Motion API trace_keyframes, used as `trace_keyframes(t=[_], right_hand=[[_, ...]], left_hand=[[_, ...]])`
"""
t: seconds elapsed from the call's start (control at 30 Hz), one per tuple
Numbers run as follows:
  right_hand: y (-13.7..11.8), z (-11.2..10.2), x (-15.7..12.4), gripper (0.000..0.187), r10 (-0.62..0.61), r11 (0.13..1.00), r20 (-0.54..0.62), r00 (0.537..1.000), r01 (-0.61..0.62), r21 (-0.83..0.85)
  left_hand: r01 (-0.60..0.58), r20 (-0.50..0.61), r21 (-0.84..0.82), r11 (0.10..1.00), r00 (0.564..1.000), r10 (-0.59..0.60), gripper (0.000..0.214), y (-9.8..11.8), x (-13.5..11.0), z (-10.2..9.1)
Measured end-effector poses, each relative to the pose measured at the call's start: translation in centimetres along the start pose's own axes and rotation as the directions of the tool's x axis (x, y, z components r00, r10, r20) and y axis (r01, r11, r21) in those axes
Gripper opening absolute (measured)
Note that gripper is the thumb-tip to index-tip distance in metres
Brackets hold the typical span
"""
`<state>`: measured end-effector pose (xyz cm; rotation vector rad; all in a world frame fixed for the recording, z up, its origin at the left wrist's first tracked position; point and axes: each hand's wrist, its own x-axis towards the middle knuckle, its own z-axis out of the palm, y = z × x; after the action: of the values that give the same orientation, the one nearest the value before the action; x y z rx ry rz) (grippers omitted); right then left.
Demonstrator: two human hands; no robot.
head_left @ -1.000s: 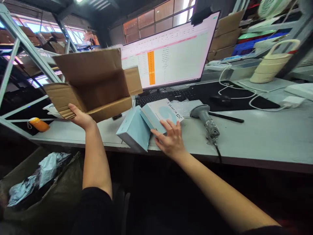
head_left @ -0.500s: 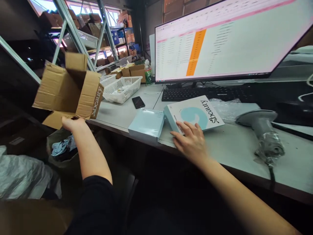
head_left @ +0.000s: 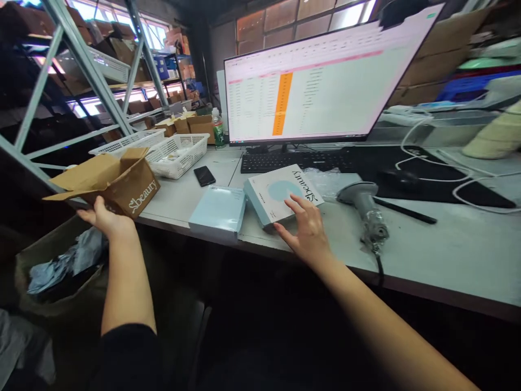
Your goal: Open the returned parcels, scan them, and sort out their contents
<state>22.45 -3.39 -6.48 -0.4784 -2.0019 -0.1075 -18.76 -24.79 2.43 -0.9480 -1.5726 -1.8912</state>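
My left hand (head_left: 106, 218) grips the near side of an open brown cardboard box (head_left: 132, 190) with white lettering, its flaps spread, at the desk's left edge. Over the front corner of a white and light-blue box (head_left: 277, 198) hovers or rests my right hand (head_left: 307, 225), fingers spread and curved; whether the fingertips touch it I cannot tell. That box lies tilted, with black lettering and a blue swirl on top. Just left of it, a plain light-blue box (head_left: 217, 212) lies flat at the desk's front edge.
A barcode scanner (head_left: 364, 209) lies to the right, beside clear plastic wrap (head_left: 325, 180). Behind stand a keyboard (head_left: 297, 161) and a monitor (head_left: 317, 92). A phone (head_left: 204, 176) and white baskets (head_left: 179, 155) sit left. Below is a bin of crumpled material (head_left: 67, 266).
My left hand has lowered the cardboard box and turned it more upright, its opening now facing upward. My right hand's fingers have lifted slightly. The view has swung right.
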Motion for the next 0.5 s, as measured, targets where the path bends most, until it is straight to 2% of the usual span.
trace_keyframes(t=[0.07, 0.1, 0.13, 0.17, 0.2, 0.23, 0.27, 0.3, 0.33, 0.37, 0.4, 0.5], right_hand=[[0.5, -0.5, -0.2, 0.067, 0.044, 0.998, -0.017, 0.999, -0.043, 0.047], [0.6, -0.7, -0.3, 0.068, 0.055, 0.997, -0.024, 0.998, -0.054, 0.058], [0.7, -0.9, -0.5, 0.067, 0.063, 0.996, -0.027, 0.998, -0.061, 0.058], [0.9, -1.1, -0.6, 0.066, 0.071, 0.996, -0.026, 0.997, -0.070, 0.050], [1.2, -1.4, -0.6, 0.064, 0.085, 0.996, -0.023, 0.996, -0.084, 0.037], [1.7, -1.7, -0.5, 0.062, 0.109, 0.994, -0.020, 0.994, -0.108, 0.025], [2.3, -2.0, -0.3, 0.061, 0.148, 0.989, -0.017, 0.989, -0.148, 0.015], [3.2, -2.4, 0.1, 0.062, 0.204, 0.979, -0.013, 0.979, -0.204, 0.012], [4.2, -2.7, 0.7, 0.065, 0.277, 0.961, -0.010, 0.961, -0.276, 0.016], [5.3, -3.0, 1.4, 0.070, 0.361, 0.932, 0.001, 0.933, -0.360, 0.028], [6.5, -3.1, 2.3, 0.076, 0.448, 0.893, 0.025, 0.894, -0.448, 0.049], [9.5, -2.9, 5.5, 0.091, 0.647, 0.739, 0.183, 0.740, -0.668, 0.089]], left_hand=[[-0.068, -0.002, -0.007, 0.998, 0.998, 0.068, 0.077, 1.4, -4.7, 2.0], [-0.110, 0.070, -0.012, 0.994, 0.991, 0.111, 0.081, 2.4, -7.4, 3.1], [-0.149, 0.188, -0.017, 0.989, 0.971, 0.150, 0.082, 3.5, -10.1, 4.2], [-0.199, 0.315, -0.026, 0.980, 0.928, 0.197, 0.074, 4.7, -12.7, 5.3], [-0.306, 0.459, -0.029, 0.952, 0.842, 0.284, 0.062, 5.9, -15.0, 6.3], [-0.455, 0.594, -0.012, 0.890, 0.713, 0.372, 0.054, 7.0, -16.7, 7.3], [-0.566, 0.693, -0.007, 0.825, 0.592, 0.412, 0.047, 8.0, -18.0, 8.0], [-0.651, 0.762, 0.001, 0.759, 0.492, 0.421, 0.042, 8.7, -18.7, 8.7], [-0.703, 0.803, 0.018, 0.710, 0.433, 0.409, 0.039, 9.1, -18.9, 9.2], [-0.721, 0.824, 0.042, 0.691, 0.416, 0.385, 0.035, 9.1, -18.8, 9.5], [-0.724, 0.833, 0.070, 0.686, 0.421, 0.359, 0.032, 8.8, -18.3, 9.6], [-0.704, 0.829, 0.168, 0.690, 0.479, 0.288, 0.026, 6.6, -16.4, 9.0]])
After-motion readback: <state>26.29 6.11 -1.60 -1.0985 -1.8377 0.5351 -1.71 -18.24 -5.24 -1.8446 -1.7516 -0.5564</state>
